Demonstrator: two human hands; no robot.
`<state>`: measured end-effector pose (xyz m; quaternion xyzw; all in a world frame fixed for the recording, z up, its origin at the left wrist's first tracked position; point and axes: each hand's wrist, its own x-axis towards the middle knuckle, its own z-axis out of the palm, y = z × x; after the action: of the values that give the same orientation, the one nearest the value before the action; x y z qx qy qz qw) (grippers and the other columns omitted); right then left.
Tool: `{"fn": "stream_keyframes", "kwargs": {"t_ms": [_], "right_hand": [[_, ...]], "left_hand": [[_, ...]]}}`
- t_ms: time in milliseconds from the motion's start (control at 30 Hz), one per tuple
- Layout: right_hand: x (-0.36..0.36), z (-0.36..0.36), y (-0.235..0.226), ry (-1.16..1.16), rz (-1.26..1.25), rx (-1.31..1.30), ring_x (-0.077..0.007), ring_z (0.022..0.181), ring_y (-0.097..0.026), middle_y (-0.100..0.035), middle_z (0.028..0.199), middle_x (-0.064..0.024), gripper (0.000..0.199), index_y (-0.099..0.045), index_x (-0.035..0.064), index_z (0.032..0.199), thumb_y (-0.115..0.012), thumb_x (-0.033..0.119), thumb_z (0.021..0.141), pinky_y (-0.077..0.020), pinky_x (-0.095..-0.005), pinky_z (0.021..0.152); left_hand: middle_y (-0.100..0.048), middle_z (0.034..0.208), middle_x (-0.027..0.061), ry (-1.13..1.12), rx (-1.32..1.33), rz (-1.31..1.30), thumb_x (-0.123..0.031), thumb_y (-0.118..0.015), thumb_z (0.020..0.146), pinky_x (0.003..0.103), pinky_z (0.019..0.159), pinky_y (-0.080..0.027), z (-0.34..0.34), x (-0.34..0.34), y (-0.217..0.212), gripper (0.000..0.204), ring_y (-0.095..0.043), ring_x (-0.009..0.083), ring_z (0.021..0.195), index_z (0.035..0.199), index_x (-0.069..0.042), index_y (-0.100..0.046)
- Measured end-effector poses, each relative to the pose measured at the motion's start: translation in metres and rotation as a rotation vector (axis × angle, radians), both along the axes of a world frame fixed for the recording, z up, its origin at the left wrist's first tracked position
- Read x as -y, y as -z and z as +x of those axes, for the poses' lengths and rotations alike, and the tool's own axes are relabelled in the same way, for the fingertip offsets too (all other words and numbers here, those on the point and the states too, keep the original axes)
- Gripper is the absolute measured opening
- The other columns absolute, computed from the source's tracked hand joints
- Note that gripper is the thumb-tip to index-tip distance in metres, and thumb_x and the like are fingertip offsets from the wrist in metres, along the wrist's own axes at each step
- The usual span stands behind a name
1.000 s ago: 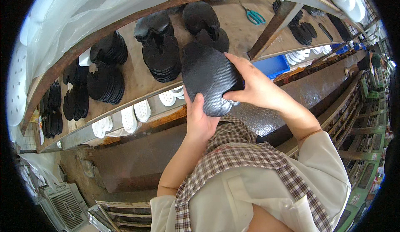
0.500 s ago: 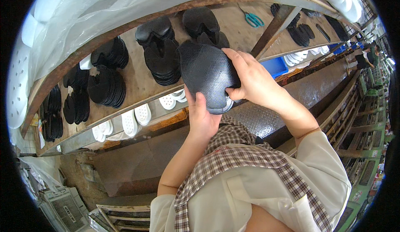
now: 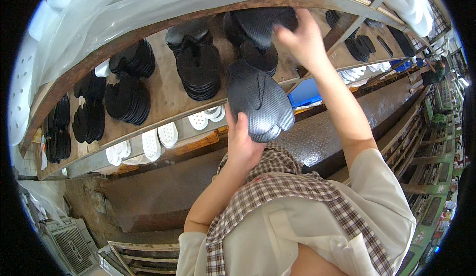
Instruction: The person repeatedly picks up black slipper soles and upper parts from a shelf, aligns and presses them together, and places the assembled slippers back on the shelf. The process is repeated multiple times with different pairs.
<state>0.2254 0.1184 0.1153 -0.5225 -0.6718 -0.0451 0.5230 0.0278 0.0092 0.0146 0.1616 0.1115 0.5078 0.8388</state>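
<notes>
Shelf (image 3: 161, 75): brown wood
Left hand (image 3: 243, 147): grasping rounded textured black sheets (image 3: 258, 110)
Right hand (image 3: 308, 43): gripping another sheet (image 3: 260, 26)
Risk: loosened grip, spill

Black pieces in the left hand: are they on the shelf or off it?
Off: the left hand grips the pieces, thumb over them, in front of the shelf.
</notes>
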Motion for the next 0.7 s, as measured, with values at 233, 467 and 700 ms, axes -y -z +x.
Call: {"fn": "stream_keyframes", "kwargs": {"t_ms": [233,467,700], "right_hand": [[-0.114,0.008,0.075,0.458,-0.729,0.334,-0.0419,0.117,-0.050,-0.049,0.126,-0.0293,0.085,-0.042,-0.0088,0.130,-0.073,0.047,0.075,-0.0454,-0.0434,0.095],[-0.065,0.000,0.021,0.186,-0.474,0.256,-0.0363,0.112,-0.052,-0.058,0.114,-0.0184,0.058,-0.061,-0.0010,0.108,-0.067,0.049,0.079,-0.0479,-0.0456,0.087],[0.087,-0.049,-0.001,-0.463,-0.318,0.683,-0.0292,0.118,-0.048,-0.055,0.121,-0.0103,0.068,-0.060,0.0003,0.117,-0.077,0.040,0.065,-0.0364,-0.0460,0.099]], "left_hand": [[-0.025,0.148,0.0091,0.045,-0.065,-0.109,-0.031,-0.048,0.098,0.057,0.105,-0.034,-0.020,0.014,-0.006,0.066,-0.033,0.0331,0.134,0.148,-0.033,-0.005],[-0.027,0.148,0.0080,-0.006,0.023,-0.046,-0.046,-0.038,0.099,0.054,0.108,-0.032,-0.017,0.003,0.003,0.059,-0.034,0.0314,0.134,0.148,-0.032,-0.009],[-0.038,0.142,0.0092,0.057,0.207,-0.054,-0.043,-0.034,0.101,0.047,0.108,-0.035,-0.006,-0.017,0.009,0.050,-0.039,0.0276,0.131,0.145,-0.024,-0.021]]}}
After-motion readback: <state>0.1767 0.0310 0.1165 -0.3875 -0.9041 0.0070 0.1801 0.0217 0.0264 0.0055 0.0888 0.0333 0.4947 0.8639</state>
